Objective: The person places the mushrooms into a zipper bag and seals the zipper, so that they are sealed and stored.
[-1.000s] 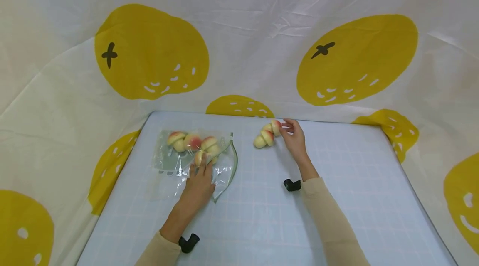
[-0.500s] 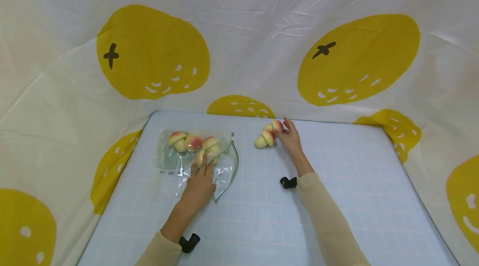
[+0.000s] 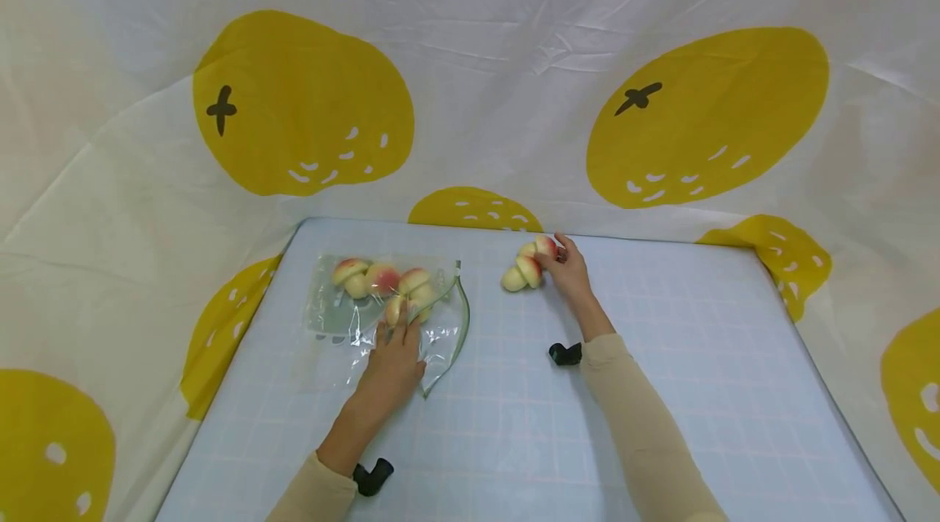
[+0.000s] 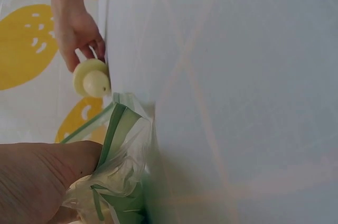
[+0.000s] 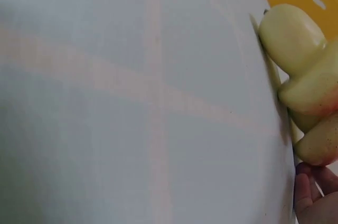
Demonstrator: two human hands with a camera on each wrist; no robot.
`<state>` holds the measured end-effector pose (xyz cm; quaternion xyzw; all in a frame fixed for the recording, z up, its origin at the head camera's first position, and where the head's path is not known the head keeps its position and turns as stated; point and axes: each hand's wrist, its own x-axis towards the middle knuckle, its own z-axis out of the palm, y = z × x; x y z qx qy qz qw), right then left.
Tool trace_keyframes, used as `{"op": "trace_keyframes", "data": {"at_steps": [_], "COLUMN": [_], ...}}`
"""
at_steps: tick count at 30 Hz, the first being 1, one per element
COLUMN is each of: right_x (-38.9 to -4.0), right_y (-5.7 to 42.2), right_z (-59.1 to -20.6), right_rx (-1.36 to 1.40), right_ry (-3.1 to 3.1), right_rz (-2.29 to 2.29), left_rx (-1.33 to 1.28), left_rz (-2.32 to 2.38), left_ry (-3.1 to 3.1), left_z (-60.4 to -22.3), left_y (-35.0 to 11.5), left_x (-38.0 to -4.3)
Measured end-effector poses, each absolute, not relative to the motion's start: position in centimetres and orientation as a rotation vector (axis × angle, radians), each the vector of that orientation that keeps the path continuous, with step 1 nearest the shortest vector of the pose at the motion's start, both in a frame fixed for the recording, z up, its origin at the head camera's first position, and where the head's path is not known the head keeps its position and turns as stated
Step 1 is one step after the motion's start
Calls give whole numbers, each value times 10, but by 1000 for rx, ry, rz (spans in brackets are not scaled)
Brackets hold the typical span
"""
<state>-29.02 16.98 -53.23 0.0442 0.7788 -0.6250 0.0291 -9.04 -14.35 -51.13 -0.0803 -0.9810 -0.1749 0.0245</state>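
A clear zip bag (image 3: 442, 347) with a green edge lies at the left of the table, with several cream toy mushrooms (image 3: 351, 276) with red-tinged caps inside. My left hand (image 3: 392, 367) rests on the bag, fingers extended over the lower mushrooms. In the left wrist view, its thumb lies against the bag near the green zip strip (image 4: 112, 134). To the right of the bag, two toy mushrooms lie close together, a front one (image 3: 516, 277) and a rear one (image 3: 547, 245). My right hand (image 3: 573, 273) pinches the rear mushroom by its cap; some of the fingers are hidden.
A pale blue checked cloth (image 3: 507, 432) covers the table. Behind it hangs a white curtain (image 3: 499, 98) printed with large yellow fruit. Black wrist devices (image 3: 373, 477) sit at both cuffs.
My right hand has moved slightly left, and its spread fingers have closed on the rear mushroom. My left hand stays in place on the bag.
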Motion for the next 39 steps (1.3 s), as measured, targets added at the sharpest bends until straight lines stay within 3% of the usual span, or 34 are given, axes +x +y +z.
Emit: {"op": "trace_keyframes", "data": {"at_steps": [18,39], "right_x": [-283,-230], "right_y": [176,179], "right_z": [-528,-492], "right_rx": [254,128], "right_ry": [2451,2342], "right_rz": [-2015,-2225], "left_rx": [-266,-270], "left_rz": [-529,-504], "left_ry": [-3054,-3033], "left_z": [-506,-504], "left_y": [-142,-141], "left_x": [-91,-89]}}
